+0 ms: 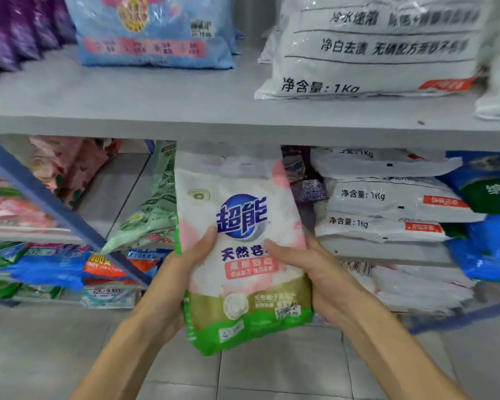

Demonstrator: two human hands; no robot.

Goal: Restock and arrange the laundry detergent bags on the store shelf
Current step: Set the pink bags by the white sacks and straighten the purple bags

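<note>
A white, pink and green detergent bag (243, 255) with a blue logo is held upright in front of the middle shelf. My left hand (182, 261) grips its left edge, thumb across the front. My right hand (309, 269) grips its right edge, thumb on the front as well. The bag's top reaches up to the front lip of the grey upper shelf (156, 122). Behind the bag the shelf space is hidden.
White 1 kg bags (387, 203) are stacked to the right, blue bags (488, 226) further right. Green bags (150, 215) lean at the left. On the upper shelf sit a light blue bag (153, 33) and a large white bag (373, 47). Tiled floor (257, 370) lies below.
</note>
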